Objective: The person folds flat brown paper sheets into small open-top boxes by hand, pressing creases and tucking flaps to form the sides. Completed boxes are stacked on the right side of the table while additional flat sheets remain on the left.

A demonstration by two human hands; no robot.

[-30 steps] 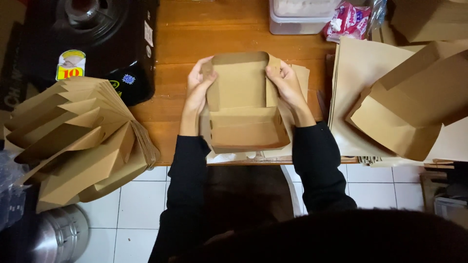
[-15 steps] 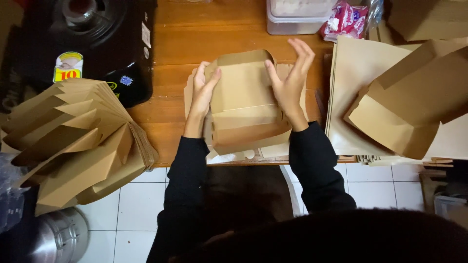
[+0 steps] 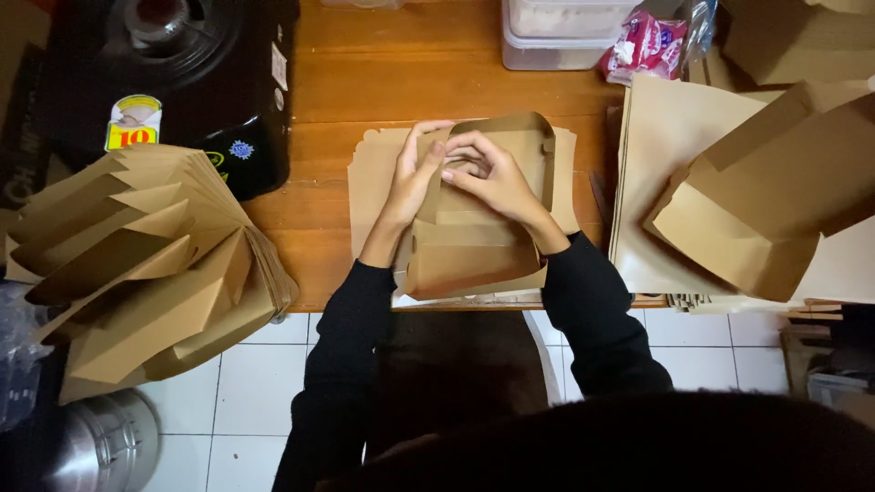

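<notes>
A brown cardboard box (image 3: 474, 255) lies half folded on the wooden table (image 3: 392, 82), on top of flat brown sheets (image 3: 369, 173). My left hand (image 3: 415, 173) presses against the left side of the box's upper flap. My right hand (image 3: 488, 178) rests on the middle of that flap, fingers bent inward and touching my left hand. Both hands grip the box flap between them. Black sleeves cover both forearms.
A fanned stack of folded brown boxes (image 3: 137, 264) stands at the left. Assembled brown boxes (image 3: 756, 200) and flat sheets lie at the right. A black gas stove (image 3: 173, 55) sits far left, a clear plastic container (image 3: 556, 32) and a pink packet (image 3: 647, 41) at the back.
My hands have moved from the outer sides of the box to its middle, coming together on the upper flap. The box has been folded further inward.
</notes>
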